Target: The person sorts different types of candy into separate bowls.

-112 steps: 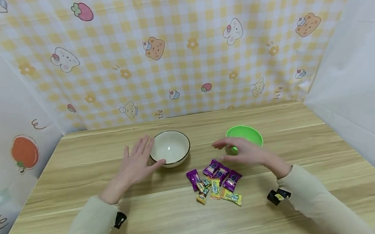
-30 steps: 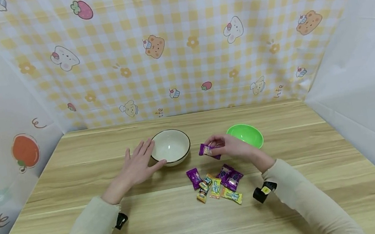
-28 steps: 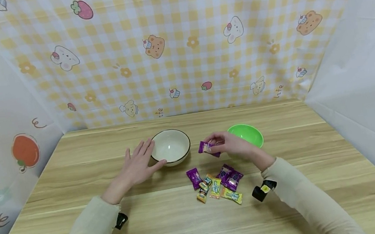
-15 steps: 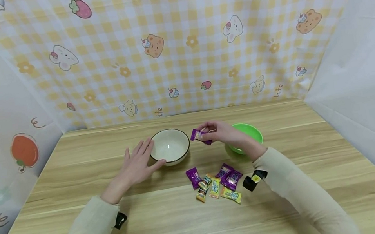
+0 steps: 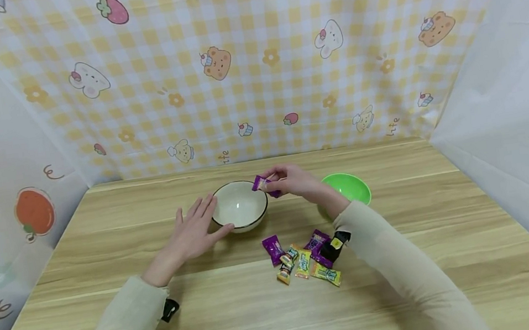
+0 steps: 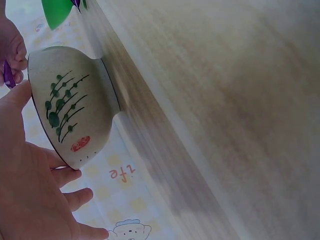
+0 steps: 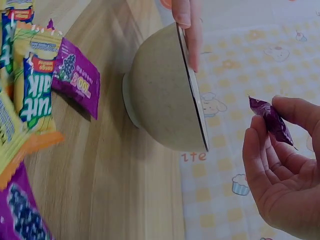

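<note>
My left hand (image 5: 190, 235) has its straight, spread fingers against the left side of a white bowl (image 5: 239, 206) with a dark rim. In the left wrist view the thumb touches the rim, and a green plant pattern decorates the outside of the bowl (image 6: 67, 107). Between thumb and fingers my right hand (image 5: 297, 182) pinches a purple wrapped candy (image 5: 259, 183), held at the bowl's upper right rim. The right wrist view shows this candy (image 7: 272, 121) in the fingertips, above rim level. The part of the bowl visible from the head is bare.
A green bowl (image 5: 348, 190) stands to the right, partly behind the right forearm. In front of the bowls lie loose candies: a purple one (image 5: 273, 249), yellow ones (image 5: 304, 264) and more purple ones (image 5: 316, 241), partly covered by the wrist camera. A patterned curtain (image 5: 253, 77) hangs behind the table.
My right hand has taken a purple candy from the pile, then lifted it and carried it left and away to the white bowl's rim. The left hand has stayed at the bowl.
</note>
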`<act>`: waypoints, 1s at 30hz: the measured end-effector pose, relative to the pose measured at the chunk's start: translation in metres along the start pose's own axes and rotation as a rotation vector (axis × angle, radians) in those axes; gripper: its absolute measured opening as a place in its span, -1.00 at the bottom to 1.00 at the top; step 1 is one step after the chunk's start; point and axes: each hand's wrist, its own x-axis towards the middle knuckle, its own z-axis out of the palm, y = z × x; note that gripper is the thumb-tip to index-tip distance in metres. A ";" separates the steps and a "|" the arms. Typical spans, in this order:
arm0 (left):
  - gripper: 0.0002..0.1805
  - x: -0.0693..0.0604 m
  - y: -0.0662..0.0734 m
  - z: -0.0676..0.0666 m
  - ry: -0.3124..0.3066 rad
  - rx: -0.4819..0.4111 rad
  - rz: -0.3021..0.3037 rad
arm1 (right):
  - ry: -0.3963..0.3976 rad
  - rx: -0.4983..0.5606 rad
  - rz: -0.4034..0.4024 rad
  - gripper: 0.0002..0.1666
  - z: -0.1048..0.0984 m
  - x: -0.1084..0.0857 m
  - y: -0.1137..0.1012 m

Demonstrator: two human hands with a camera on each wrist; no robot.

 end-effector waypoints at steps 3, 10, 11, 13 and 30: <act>-0.03 0.000 0.000 0.000 0.004 0.003 0.004 | 0.009 0.013 0.009 -0.62 0.006 0.006 -0.001; -0.03 0.000 0.000 -0.001 -0.002 -0.005 0.004 | 0.016 0.064 0.012 -0.65 0.020 0.014 -0.001; -0.03 0.000 0.000 -0.001 -0.004 -0.008 0.004 | 0.011 0.075 0.007 -0.65 0.021 0.014 -0.001; -0.03 0.000 0.001 -0.001 -0.008 -0.015 0.002 | 0.001 0.094 -0.001 -0.64 0.023 0.013 0.000; -0.01 0.000 0.001 -0.003 -0.005 -0.023 -0.001 | -0.011 0.137 -0.048 -0.64 0.004 -0.006 0.008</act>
